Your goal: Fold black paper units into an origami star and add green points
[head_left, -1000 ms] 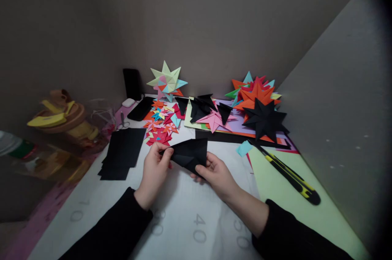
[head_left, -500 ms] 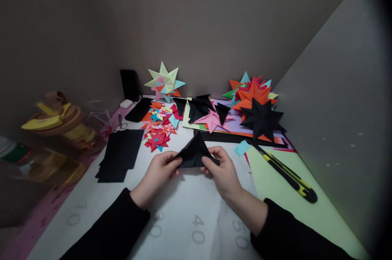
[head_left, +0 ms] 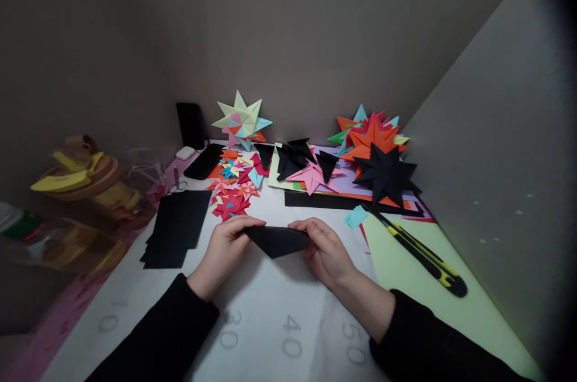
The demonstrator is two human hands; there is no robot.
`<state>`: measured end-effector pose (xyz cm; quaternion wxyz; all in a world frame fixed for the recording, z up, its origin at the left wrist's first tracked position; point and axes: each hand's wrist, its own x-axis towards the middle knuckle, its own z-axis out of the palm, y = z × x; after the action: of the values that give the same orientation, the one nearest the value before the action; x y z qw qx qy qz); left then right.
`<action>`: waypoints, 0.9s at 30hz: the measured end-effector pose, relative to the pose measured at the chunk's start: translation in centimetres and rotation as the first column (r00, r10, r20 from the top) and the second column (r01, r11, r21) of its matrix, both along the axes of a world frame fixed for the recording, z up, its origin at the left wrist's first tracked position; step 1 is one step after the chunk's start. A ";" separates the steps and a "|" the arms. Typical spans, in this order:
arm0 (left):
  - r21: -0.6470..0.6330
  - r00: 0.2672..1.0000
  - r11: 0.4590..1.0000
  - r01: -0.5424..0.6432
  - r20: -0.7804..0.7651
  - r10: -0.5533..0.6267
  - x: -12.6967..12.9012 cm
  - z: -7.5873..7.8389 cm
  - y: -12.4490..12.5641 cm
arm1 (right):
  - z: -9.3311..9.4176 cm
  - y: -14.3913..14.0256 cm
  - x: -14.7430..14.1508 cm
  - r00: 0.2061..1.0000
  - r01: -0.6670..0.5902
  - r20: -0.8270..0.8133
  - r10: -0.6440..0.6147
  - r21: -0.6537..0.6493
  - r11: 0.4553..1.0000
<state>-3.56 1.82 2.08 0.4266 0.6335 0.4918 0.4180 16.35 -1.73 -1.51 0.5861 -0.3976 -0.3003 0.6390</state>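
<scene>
While both hands pinch it from either end, the black paper (head_left: 276,240) sits just above the white mat (head_left: 270,322), folded into a flat, matte triangle whose point aims down toward the person. The left hand (head_left: 224,250) closes thumb and fingers on the left corner, and the right hand (head_left: 325,250) clamps the right corner the same way, so the top edge runs taut and straight between them. Both wrists come out of dark sleeves (head_left: 171,334). The mat is smooth and pale, printed with faint grey numerals along its near edge. Left of the hands lies a stack (head_left: 177,227) of flat black sheets, square-cut and slightly fanned. Beyond the paper spreads a heap of small stars (head_left: 234,181), crisp folded pieces in red, orange, blue and pink. Behind them stands a spiky pale-green star (head_left: 243,119) with pink and blue facets, near a black phone (head_left: 206,160) lying flat. Toward the right, folded black points (head_left: 295,157) and a pink star (head_left: 312,176) rest on coloured sheets, next to a black star (head_left: 386,176) and an orange star (head_left: 373,136), both sharply pointed. A knife (head_left: 421,256) with a black and yellow body lies slantwise on a light-green sheet (head_left: 433,304), a small blue scrap (head_left: 357,217) just beside its tip.
</scene>
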 end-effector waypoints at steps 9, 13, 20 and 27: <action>0.181 0.997 0.981 0.075 -0.035 -0.070 -0.9 0.4 0.2 | -0.4 -0.2 0.4 0.986 -0.041 0.165 0.002 0.230 0.972; 0.235 0.989 0.961 0.146 -0.068 -0.134 -1.2 0.6 0.3 | -0.1 -0.2 0.8 0.947 -0.035 0.316 -0.065 0.303 0.952; 0.423 0.955 0.857 0.294 -0.164 -0.246 -2.0 0.5 1.0 | 0.5 -0.4 1.3 0.828 -0.106 0.532 -0.179 0.461 0.881; 0.504 0.917 0.768 0.396 -0.254 -0.306 -2.7 0.8 1.4 | 0.4 -0.3 1.2 0.781 -0.182 0.590 -0.203 0.526 0.831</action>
<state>-6.24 3.26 2.86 0.2589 0.8401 0.2567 0.4017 17.56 -2.01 -1.11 0.5463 -0.3997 -0.6467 0.3515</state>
